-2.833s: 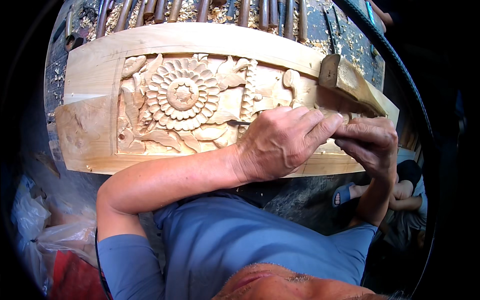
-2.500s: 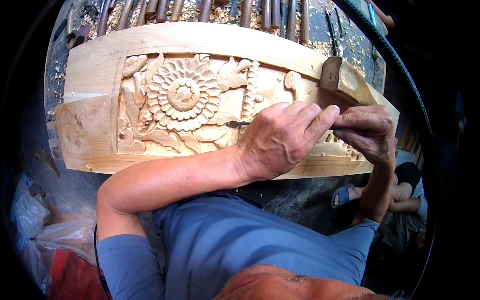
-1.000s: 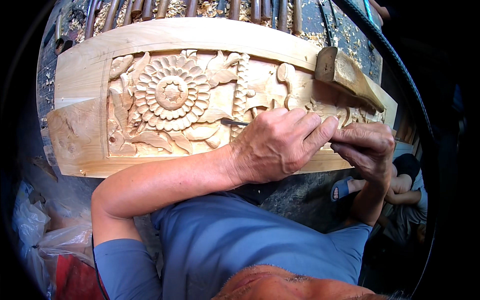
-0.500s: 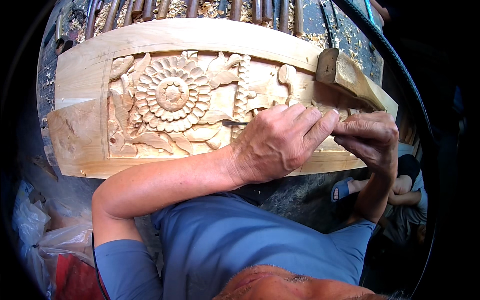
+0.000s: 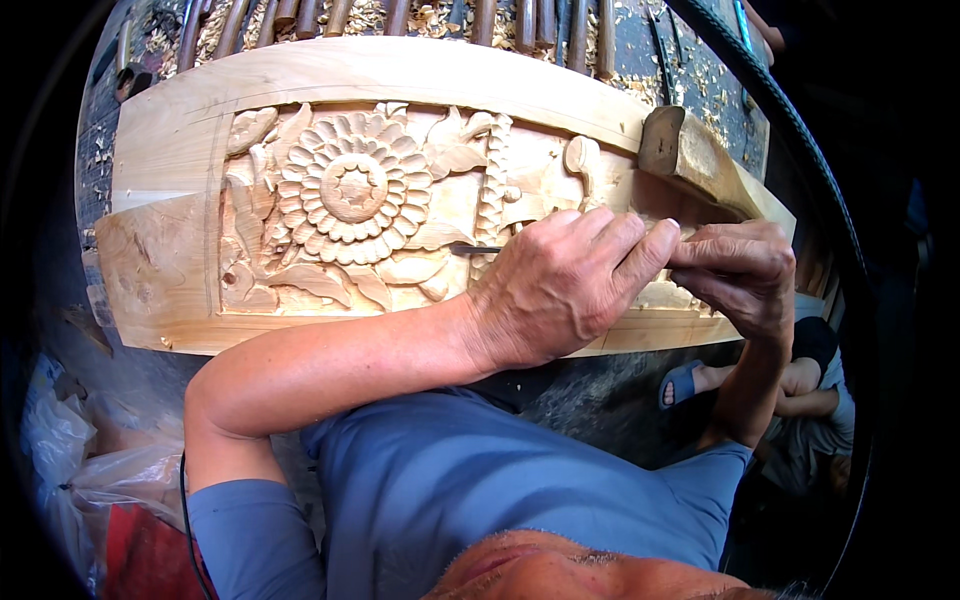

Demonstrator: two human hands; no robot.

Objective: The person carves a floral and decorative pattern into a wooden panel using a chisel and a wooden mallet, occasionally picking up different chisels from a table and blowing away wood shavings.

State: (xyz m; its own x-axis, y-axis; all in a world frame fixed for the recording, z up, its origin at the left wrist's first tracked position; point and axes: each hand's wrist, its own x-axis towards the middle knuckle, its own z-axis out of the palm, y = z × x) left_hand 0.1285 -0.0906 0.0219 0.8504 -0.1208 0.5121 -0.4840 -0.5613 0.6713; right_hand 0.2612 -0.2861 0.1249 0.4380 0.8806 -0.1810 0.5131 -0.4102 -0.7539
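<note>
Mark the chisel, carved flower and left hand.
Chisel [image 5: 478, 250]: head view, on the dark blade.
Carved flower [image 5: 354, 188]: head view, on its round centre.
Left hand [image 5: 560, 285]: head view, on the back of the hand.

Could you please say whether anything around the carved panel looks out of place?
Shavings litter the bench around the tool handles, likely normal for carving. Only the wooden block seems odd, lying aslant over the right end of the carved panel.

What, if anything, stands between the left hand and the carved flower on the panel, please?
Apart from the dark-bladed tool in the left hand, no loose object shows between them. The rope-like carved strip, then a carved leaf, stand in relief there beside the carved flower.
</note>
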